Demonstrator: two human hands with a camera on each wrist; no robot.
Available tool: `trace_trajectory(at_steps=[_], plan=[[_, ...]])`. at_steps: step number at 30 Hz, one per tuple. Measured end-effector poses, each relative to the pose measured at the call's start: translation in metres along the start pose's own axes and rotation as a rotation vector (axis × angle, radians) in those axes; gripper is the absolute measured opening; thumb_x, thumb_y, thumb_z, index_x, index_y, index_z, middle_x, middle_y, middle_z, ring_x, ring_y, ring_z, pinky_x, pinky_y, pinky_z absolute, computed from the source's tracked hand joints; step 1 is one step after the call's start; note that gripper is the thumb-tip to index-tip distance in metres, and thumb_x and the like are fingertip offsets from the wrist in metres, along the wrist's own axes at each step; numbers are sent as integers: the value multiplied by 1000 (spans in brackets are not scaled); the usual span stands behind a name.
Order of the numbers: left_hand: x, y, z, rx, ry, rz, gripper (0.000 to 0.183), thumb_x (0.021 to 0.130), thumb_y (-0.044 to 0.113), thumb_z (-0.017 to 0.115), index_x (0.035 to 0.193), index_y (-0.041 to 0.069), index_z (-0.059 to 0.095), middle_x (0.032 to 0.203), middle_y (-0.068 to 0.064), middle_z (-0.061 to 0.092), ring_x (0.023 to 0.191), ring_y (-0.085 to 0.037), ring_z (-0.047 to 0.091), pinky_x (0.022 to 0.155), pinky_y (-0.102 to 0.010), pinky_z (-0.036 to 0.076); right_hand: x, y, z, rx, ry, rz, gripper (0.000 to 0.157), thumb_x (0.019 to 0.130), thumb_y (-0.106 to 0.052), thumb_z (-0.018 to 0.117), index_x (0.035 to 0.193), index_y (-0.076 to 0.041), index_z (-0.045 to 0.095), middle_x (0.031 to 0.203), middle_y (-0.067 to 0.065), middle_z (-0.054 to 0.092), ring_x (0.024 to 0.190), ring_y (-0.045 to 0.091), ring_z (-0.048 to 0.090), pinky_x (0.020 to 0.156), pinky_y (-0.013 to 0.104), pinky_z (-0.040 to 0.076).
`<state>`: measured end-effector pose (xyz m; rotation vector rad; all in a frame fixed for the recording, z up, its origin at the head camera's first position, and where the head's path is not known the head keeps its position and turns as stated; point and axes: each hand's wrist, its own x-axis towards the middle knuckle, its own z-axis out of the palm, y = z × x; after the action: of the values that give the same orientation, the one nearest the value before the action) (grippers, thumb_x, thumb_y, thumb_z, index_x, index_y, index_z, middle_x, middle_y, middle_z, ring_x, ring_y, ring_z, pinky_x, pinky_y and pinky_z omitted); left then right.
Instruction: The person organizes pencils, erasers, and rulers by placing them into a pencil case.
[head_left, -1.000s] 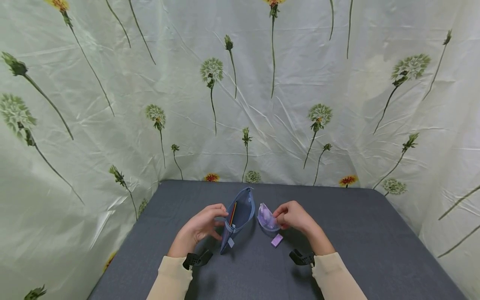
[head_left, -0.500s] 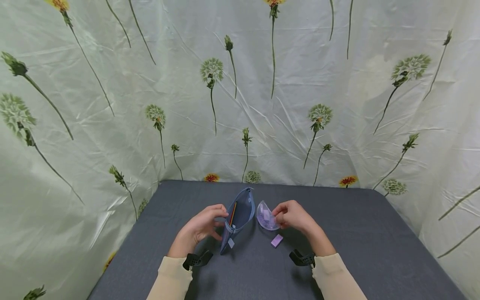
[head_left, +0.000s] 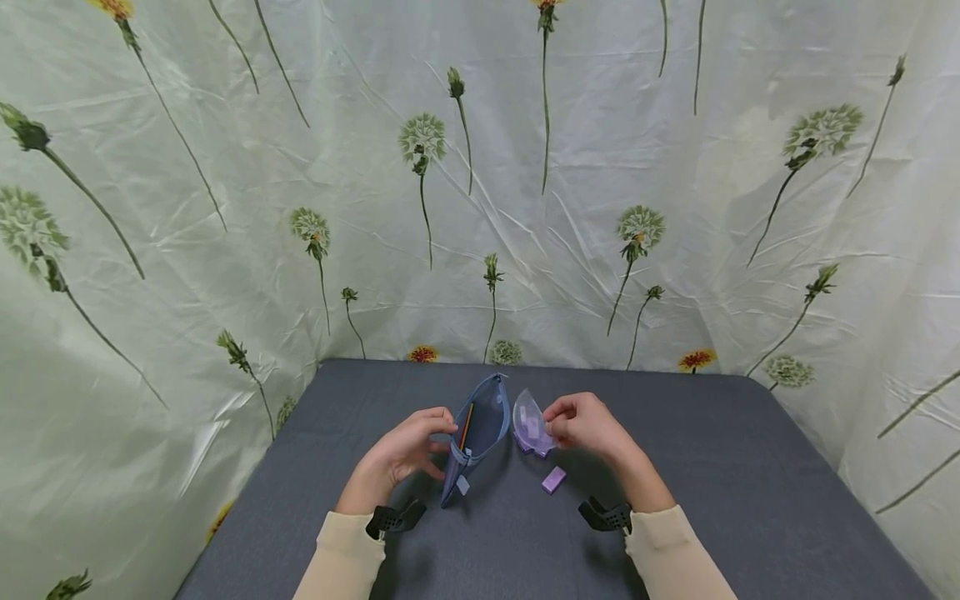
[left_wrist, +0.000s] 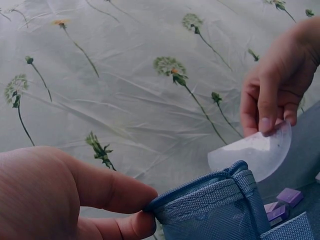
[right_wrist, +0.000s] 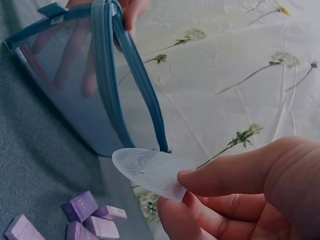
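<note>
My left hand [head_left: 405, 450] pinches the near rim of a blue mesh zip pouch [head_left: 491, 421] between thumb and fingers. The pouch stands tilted on its edge with its mouth spread apart, and colored pencils [head_left: 467, 427] show inside it. Thumb and fingertips of my right hand [head_left: 588, 427] pinch a clear half-round protractor [right_wrist: 145, 167] by one corner. It hangs just right of the pouch, above several small purple blocks [right_wrist: 80, 205] on the table. In the left wrist view the protractor [left_wrist: 250, 155] appears beyond the pouch's corner.
A single purple block [head_left: 553, 480] lies nearer me, apart from the others. The dark grey table [head_left: 712, 483] runs back to a pale curtain [head_left: 577, 167] printed with dandelions. A fabric tab [left_wrist: 292, 229] sticks out from the pouch.
My right hand has raised and turned the protractor slightly, and purple blocks now show below its lower edge. The left hand and pouch have stayed in place.
</note>
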<state>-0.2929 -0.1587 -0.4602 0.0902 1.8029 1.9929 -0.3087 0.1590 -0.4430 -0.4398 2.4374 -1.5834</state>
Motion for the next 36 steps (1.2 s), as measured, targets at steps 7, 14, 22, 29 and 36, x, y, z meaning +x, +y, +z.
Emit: trace_trajectory(at_steps=[7,14,22,29,36], plan=[[2,0,0,0,-13,6,17,100,15,55,83,14,51,117,-23,50,97,-37,62,66,-66,49,-3,-12,2,35,18,-12,21,90,-2,67,108,9,68,81,18,69,65,21,63,68,44,57],[5,1,4,12,-21,2,17,98,17,59,82,14,53,116,-21,51,100,-38,59,67,-64,49,-1,-16,9,34,-12,-11,23,90,-4,68,111,7,70,77,11,68,66,19,63,70,42,57],[3,1,4,-12,-8,12,17,99,16,56,82,13,52,110,-20,52,94,-35,60,65,-65,50,8,-32,14,41,-13,1,30,87,-1,68,116,9,68,76,21,68,63,20,63,72,44,57],[3,2,9,-7,31,7,18,99,16,56,82,13,52,116,-22,50,96,-36,60,66,-66,49,20,-37,23,-18,41,57,28,84,-1,70,112,4,72,76,20,69,64,28,66,69,42,57],[2,0,13,-16,48,16,19,99,15,55,80,14,52,114,-20,51,95,-35,61,67,-69,48,30,-36,28,-67,75,95,22,82,0,68,102,1,76,75,10,71,57,16,65,65,40,58]])
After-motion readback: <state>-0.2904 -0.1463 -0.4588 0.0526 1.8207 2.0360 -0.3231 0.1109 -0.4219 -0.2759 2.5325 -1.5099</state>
